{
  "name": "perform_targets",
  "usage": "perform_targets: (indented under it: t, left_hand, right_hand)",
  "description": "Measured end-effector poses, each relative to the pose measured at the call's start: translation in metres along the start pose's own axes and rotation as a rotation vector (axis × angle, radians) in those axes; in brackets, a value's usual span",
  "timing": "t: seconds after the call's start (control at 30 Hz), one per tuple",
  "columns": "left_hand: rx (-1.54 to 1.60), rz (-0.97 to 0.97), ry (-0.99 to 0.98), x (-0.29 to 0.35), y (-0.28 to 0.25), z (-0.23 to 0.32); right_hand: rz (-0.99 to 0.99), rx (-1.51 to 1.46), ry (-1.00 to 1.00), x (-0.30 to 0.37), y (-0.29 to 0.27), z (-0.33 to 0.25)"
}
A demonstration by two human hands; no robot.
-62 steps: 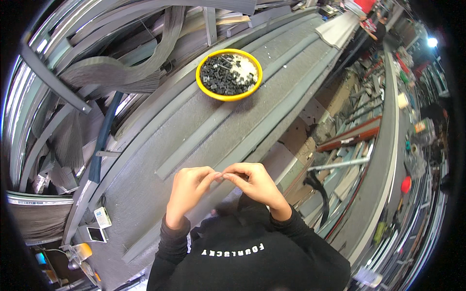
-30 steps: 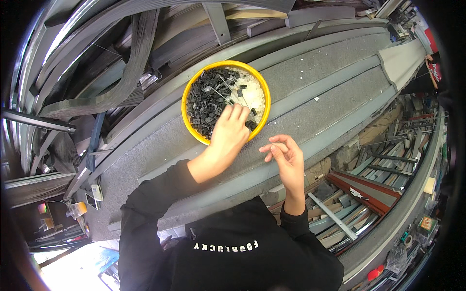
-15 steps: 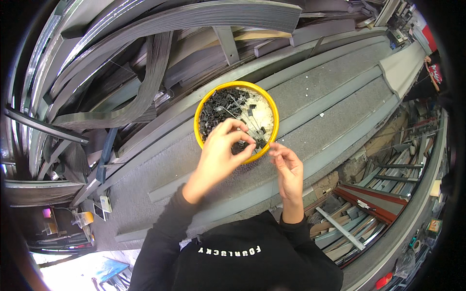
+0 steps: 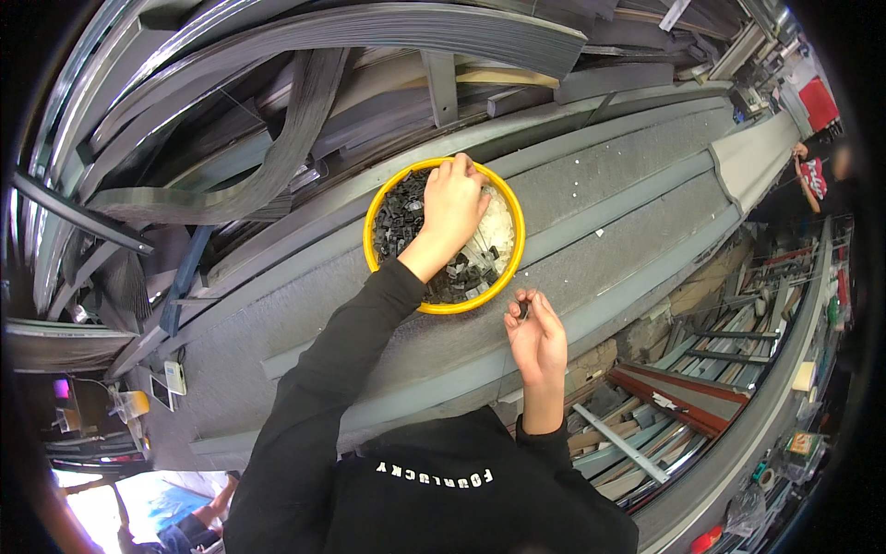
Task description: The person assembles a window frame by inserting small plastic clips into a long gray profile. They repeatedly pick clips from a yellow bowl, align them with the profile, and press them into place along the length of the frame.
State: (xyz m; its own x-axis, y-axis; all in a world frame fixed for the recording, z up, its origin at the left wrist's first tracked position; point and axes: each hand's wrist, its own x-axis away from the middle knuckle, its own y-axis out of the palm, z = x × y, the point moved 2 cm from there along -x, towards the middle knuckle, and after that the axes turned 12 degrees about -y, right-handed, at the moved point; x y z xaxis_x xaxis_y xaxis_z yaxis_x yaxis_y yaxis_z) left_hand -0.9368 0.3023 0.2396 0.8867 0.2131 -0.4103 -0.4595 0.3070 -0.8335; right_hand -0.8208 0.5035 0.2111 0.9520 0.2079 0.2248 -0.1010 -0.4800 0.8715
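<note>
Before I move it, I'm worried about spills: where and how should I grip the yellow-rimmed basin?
Take the yellow-rimmed basin by its rim, probably two-handed, from outside left and right: the round lip is exposed there, while loose black pieces and white pieces fill the inside.
</note>
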Motion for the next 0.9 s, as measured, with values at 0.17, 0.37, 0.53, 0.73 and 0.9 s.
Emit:
perform_targets:
  t: [0.17,0.37,0.53,0.73,0.9]
  left_hand:
    - [-0.128,0.014,0.02,-0.006,0.016,0.001]
    - [0.082,0.061,-0.046,-0.001,-0.009,-0.003]
    - [0.337,0.082,-0.132,0.067,-0.083,-0.027]
    - [0.185,0.164,-0.609,0.238,-0.187,-0.129]
    - [-0.031,0.264,-1.117,0.385,-0.259,-0.209]
  right_hand:
    - [0.017,0.082,-0.018,0.009,-0.008,-0.008]
    - [-0.02,0.113,0.015,0.014,-0.016,-0.013]
    - [-0.177,0.19,0.124,0.02,0.001,-0.005]
    - [-0.454,0.465,0.444,0.038,0.039,0.044]
    - [-0.658,0.817,0.68,0.075,0.064,0.123]
